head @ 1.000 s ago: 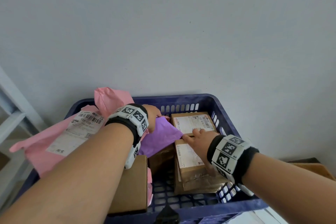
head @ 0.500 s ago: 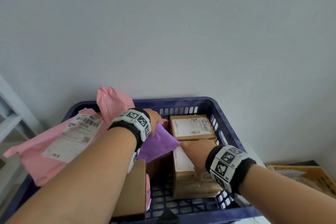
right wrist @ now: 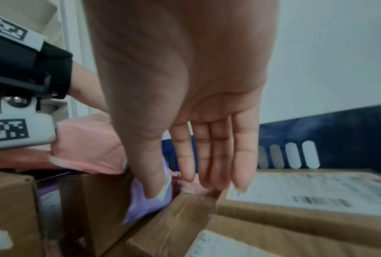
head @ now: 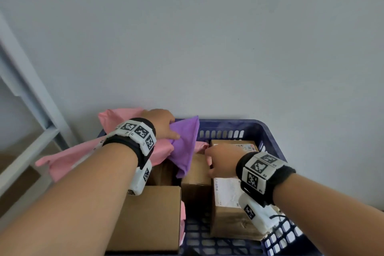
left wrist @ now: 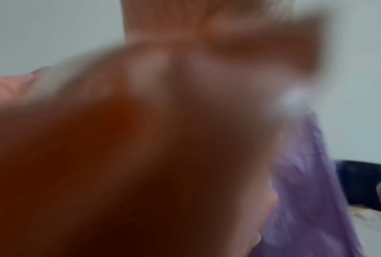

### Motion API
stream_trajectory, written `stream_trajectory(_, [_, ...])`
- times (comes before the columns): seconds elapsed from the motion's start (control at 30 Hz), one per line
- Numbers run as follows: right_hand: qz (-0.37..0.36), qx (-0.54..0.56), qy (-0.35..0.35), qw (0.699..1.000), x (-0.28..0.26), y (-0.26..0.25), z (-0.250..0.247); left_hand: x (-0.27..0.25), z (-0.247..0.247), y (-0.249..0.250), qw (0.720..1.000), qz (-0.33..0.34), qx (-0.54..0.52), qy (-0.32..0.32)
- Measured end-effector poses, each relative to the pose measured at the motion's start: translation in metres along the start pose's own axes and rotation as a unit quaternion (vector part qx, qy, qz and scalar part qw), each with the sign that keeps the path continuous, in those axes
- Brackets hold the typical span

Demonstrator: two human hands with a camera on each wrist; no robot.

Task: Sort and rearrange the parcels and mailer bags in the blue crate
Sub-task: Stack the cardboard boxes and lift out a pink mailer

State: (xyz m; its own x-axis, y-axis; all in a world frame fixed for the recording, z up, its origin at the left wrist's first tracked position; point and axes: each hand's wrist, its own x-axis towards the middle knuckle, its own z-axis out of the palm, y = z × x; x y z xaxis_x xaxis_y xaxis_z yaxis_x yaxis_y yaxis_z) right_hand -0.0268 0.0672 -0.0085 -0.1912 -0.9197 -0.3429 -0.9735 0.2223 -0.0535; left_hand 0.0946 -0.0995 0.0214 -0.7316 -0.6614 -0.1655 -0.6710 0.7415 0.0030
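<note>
The blue crate (head: pixel 228 123) holds several brown cardboard boxes and two mailer bags. My left hand (head: pixel 165 125) grips the purple mailer bag (head: pixel 185 147) near its top and holds it raised over the crate's back left, against the pink mailer bag (head: pixel 66 159). The left wrist view is blurred; only the purple bag (left wrist: pixel 306 191) shows beside the hand. My right hand (head: pixel 215 157) is open with straight fingers (right wrist: pixel 213 156) pointing down between the boxes. Its thumb touches the purple bag's lower edge (right wrist: pixel 145 207), beside a labelled box (right wrist: pixel 316 191).
A plain box (head: pixel 149 218) fills the crate's front left, a labelled box (head: pixel 226 199) sits under my right wrist, and another box (head: pixel 197 178) stands between them. The pink bag hangs over the crate's left rim. A white shelf frame (head: pixel 31 100) stands to the left, a grey wall behind.
My left hand has lifted the purple bag up toward the crate's back. My right hand has left the labelled box's top and moved left toward the purple bag's lower end.
</note>
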Motion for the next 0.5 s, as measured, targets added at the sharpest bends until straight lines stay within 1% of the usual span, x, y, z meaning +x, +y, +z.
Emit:
stream_trajectory(0.13, [0.002,0.003,-0.021,1.000,0.022,-0.010,0.007,-0.006,0.006,-0.013,0.998,-0.039,-0.037,0.045])
stream_trajectory(0.27, [0.006,0.003,-0.031,0.999,0.040,-0.014,0.013,-0.009,0.015,-0.024,0.987,-0.060,-0.100,0.113])
stream_trajectory(0.4, [0.024,0.024,0.024,0.999,0.055,-0.014,0.018,-0.011,0.017,-0.027,0.979,-0.052,-0.123,0.155])
stream_trajectory(0.5, [0.040,0.035,0.051,0.997,0.069,-0.012,0.012,-0.012,0.015,-0.028,0.976,-0.017,-0.168,0.137])
